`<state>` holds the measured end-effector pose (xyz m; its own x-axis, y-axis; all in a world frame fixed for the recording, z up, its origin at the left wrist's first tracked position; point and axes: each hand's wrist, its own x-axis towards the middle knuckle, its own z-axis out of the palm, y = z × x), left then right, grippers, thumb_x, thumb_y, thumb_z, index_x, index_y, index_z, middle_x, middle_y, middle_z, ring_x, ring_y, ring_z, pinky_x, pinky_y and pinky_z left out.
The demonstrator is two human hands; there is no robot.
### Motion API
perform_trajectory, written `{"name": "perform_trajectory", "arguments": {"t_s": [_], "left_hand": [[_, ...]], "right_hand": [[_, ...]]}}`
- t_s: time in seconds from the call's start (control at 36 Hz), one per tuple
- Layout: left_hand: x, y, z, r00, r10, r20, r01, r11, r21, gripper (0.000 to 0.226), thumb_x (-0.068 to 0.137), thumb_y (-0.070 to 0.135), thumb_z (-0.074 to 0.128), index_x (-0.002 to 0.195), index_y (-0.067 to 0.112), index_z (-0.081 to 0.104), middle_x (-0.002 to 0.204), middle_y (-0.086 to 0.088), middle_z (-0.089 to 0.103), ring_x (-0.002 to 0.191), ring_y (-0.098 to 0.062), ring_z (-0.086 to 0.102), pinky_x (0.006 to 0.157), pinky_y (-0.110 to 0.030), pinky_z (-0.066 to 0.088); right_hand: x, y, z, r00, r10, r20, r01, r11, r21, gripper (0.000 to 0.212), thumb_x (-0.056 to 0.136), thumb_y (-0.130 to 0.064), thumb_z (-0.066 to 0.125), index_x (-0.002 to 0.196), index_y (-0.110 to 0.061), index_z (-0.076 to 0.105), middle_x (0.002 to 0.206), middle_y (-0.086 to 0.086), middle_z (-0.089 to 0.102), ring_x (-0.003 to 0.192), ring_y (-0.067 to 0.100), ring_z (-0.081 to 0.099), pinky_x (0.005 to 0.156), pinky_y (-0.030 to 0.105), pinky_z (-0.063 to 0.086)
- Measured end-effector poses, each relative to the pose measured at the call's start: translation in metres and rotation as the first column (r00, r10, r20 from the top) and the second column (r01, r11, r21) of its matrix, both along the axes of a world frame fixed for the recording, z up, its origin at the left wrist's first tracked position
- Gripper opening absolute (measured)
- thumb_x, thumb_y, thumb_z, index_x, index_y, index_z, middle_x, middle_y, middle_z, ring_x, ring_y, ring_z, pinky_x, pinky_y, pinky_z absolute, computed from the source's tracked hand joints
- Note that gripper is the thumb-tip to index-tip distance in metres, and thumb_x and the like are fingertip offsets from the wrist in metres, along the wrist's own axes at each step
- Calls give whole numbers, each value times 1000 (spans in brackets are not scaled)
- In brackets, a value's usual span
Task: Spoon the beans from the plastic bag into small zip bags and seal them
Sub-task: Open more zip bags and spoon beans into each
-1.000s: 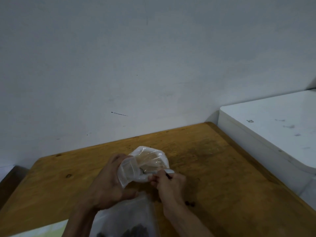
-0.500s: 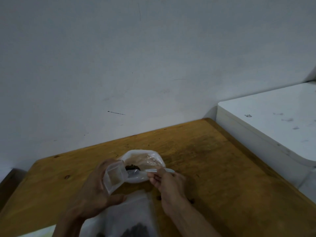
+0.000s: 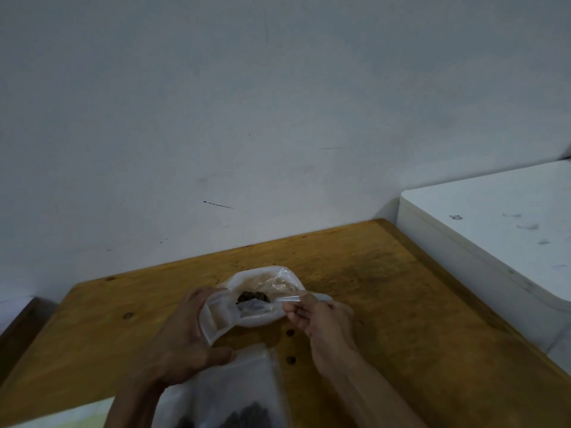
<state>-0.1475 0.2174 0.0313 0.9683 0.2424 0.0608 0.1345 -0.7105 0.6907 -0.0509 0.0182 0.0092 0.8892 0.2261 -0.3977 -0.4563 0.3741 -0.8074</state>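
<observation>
A clear plastic spoon (image 3: 279,302) is lying nearly level over the middle of the wooden table (image 3: 386,304), its long axis running left to right: the handle is pointing right into the right hand (image 3: 321,319) and the bowl is pointing left. A heap of dark beans (image 3: 253,296) is sitting in the bowl, just above the open mouth of a crumpled plastic bag (image 3: 272,282) that is resting on the table behind both hands. The right hand is pinching the spoon handle between thumb and curled fingertips (image 3: 292,313).

The bowl's tip is meeting the open mouth of a small zip bag (image 3: 217,316), which the left hand (image 3: 182,338) is gripping, fingers wrapped behind it and thumb low in front; the little bag is tilting so that its mouth is facing right and up toward the spoon. No writing or label is readable on either bag or the spoon.

Two loose beans (image 3: 290,359) are lying on the bare wood between the forearms. At the lower edge a larger clear bag (image 3: 222,393) with dark contents is lying flat, partly under the left wrist. A white box-like unit (image 3: 494,242) is standing just beside the table's right edge, and a pale scuffed wall (image 3: 247,118) is rising behind.
</observation>
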Motion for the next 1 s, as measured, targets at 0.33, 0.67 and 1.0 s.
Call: {"name": "perform_trajectory", "arguments": {"t_s": [0.33,0.67,1.0], "left_hand": [[1,-2,1,1000,6,-21,-5,999,38,91,58,32,95,129,39,38,120,33,32,102,8,44,69,-10,42],[2,-2,-2,999,-8,-46,11,998,68,99,56,37,94,139,32,40,130,20,34,110,-4,45,76,-13,45],[4,-9,1,999,34,-32,-31,997,73,104,57,38,94,143,28,37,129,15,35,109,-9,46,66,-10,44]], "right_hand": [[14,-12,7,1000,10,8,-10,1000,14,11,93,-2,65,100,5,68,83,20,76,71,23,74,65,29,60],[20,-5,8,1000,9,-9,-8,999,41,14,93,-3,64,103,6,67,85,22,76,72,23,74,67,30,60],[22,-12,22,997,1,82,-4,1000,28,14,93,-1,64,101,10,67,81,24,75,68,24,73,58,25,60]]}}
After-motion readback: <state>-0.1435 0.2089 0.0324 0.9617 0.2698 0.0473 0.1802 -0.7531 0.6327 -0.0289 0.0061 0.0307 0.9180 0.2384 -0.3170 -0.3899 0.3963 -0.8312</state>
